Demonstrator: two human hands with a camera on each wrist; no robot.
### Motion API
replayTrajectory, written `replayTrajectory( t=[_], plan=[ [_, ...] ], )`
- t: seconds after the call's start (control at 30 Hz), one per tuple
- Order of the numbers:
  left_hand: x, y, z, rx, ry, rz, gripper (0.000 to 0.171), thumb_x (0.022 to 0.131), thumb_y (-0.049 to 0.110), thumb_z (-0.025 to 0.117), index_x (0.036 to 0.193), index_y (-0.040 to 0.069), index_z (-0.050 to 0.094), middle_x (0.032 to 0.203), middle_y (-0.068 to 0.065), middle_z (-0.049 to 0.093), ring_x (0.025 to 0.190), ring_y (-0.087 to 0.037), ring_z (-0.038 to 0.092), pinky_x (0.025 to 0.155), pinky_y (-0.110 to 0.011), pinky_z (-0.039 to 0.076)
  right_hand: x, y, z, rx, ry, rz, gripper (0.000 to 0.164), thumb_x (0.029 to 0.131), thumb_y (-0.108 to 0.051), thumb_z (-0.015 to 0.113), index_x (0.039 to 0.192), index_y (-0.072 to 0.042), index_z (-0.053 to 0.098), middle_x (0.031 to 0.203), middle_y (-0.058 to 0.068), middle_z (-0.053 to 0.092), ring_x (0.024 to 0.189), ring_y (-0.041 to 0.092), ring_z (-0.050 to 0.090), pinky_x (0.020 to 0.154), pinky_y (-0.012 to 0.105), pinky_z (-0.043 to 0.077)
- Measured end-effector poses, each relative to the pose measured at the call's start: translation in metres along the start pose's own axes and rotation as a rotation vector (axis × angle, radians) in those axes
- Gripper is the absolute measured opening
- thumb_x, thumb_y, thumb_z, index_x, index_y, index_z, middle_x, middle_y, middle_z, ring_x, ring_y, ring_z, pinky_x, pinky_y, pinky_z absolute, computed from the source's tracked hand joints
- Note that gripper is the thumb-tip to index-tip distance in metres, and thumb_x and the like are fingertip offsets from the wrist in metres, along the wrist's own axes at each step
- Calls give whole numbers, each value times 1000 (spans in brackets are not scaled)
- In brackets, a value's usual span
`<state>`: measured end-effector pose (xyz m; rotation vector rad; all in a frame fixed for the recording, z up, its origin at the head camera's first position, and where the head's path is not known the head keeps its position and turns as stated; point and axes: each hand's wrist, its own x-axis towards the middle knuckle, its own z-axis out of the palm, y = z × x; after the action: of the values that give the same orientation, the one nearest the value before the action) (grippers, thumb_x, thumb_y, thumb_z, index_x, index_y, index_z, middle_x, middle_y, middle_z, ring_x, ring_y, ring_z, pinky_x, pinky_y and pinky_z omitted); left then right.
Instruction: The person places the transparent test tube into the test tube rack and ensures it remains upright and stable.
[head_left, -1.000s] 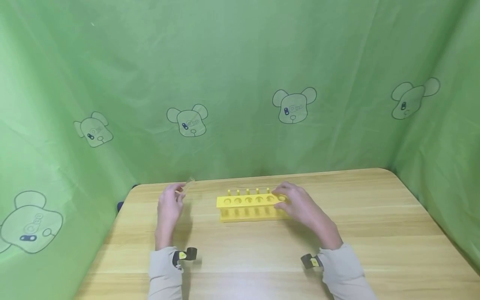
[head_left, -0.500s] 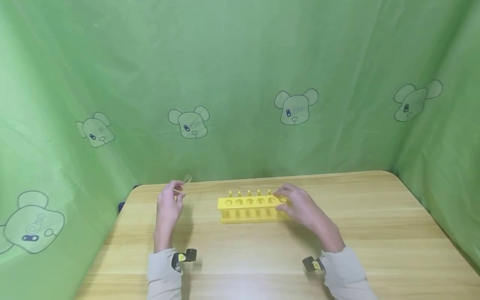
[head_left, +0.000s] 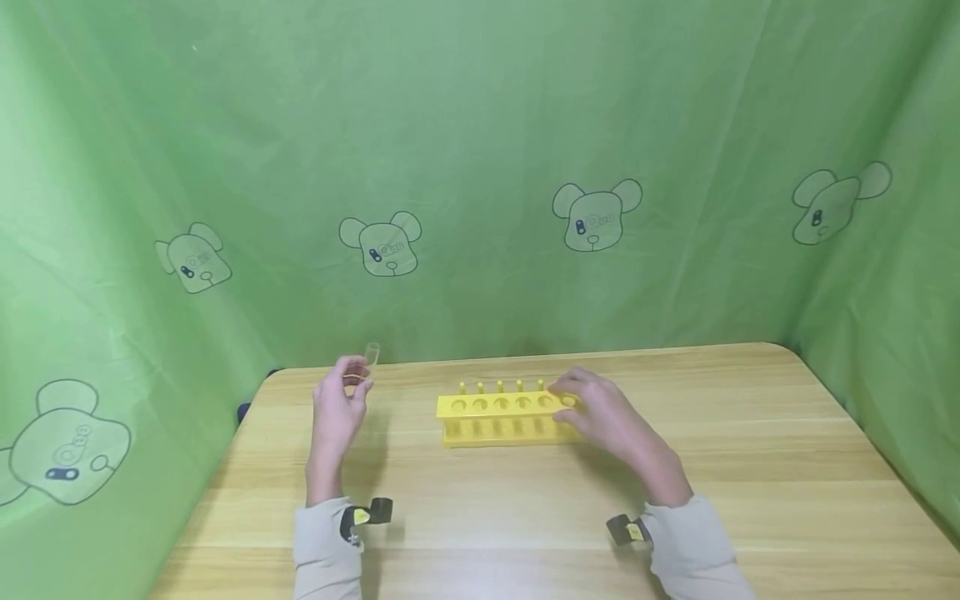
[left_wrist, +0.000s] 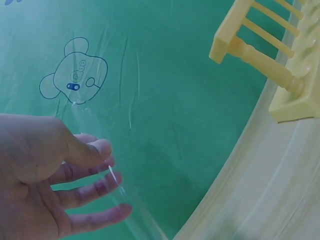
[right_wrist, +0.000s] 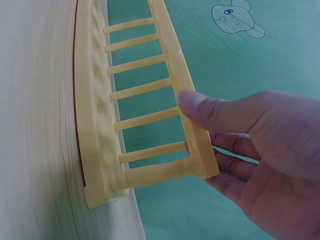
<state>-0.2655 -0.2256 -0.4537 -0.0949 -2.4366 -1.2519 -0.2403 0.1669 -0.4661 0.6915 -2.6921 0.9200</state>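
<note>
A clear test tube [left_wrist: 131,205] is pinched between the thumb and fingers of my left hand [head_left: 339,408], above the table's left side. Its open end [head_left: 372,348] stands up past the fingertips in the head view, tilted slightly. The yellow test tube rack [head_left: 498,406] stands on the table, with a row of round holes on top and several pegs behind. My right hand [head_left: 606,414] grips the right end of the rack's top plate, thumb in front and fingers behind. In the right wrist view the thumb [right_wrist: 192,100] presses the plate's edge.
The wooden table [head_left: 495,508] carries the rack. Green curtains [head_left: 480,125] with bear-head prints hang behind and at both sides. Each wrist wears a small black camera, the left one [head_left: 381,510] facing inward.
The test tube in my left hand has tipped more upright, its open end rising and moving slightly left. My right hand keeps its grip on the rack. The head view has shifted slightly.
</note>
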Motion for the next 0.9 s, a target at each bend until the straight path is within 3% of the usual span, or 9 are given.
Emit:
replayTrajectory(
  t=[0.53,0.9],
  plan=[
    [1,7,-2,-107,18,32,33,91,-6,72,122,0,62,113,-18,69,109,-35,69,91,-45,61,2,1,0,-5,1,-11,42,84,-5,83,122,4,69,119,16,67,107,35,66,94,47,59],
    [0,15,-6,-197,21,67,34,92,-8,71,124,-1,61,113,-19,68,108,-34,68,85,-32,62,3,0,0,-3,-4,8,42,84,-5,83,122,3,69,120,16,67,108,35,66,94,47,59]
  ],
)
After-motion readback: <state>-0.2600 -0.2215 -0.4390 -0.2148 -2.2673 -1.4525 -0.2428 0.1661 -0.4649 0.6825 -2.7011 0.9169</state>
